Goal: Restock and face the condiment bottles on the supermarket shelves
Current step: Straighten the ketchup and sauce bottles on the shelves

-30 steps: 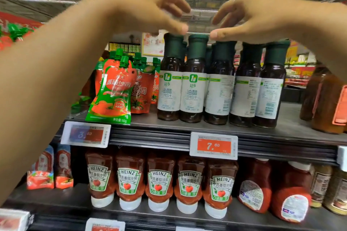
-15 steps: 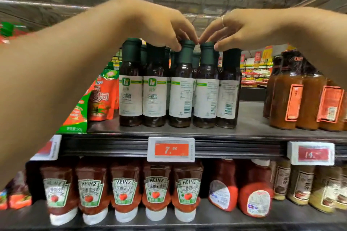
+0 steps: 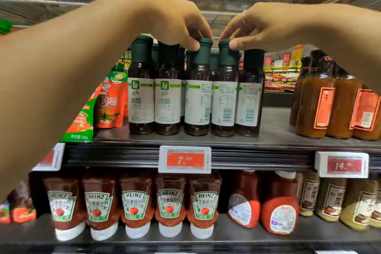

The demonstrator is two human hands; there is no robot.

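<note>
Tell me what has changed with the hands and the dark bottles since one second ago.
Both hands came down from above the caps: the left hand now pinches the third bottle's cap, the right hand the fourth bottle's cap. The bottles stay upright, those two labels still turned sideways.

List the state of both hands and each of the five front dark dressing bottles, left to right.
left hand: pinching third bottle's cap
right hand: pinching fourth bottle's cap
first bottle: upright, front label out
second bottle: upright, front label out
third bottle: upright, turned sideways
fourth bottle: upright, barcode out
fifth bottle: upright, barcode out
</note>
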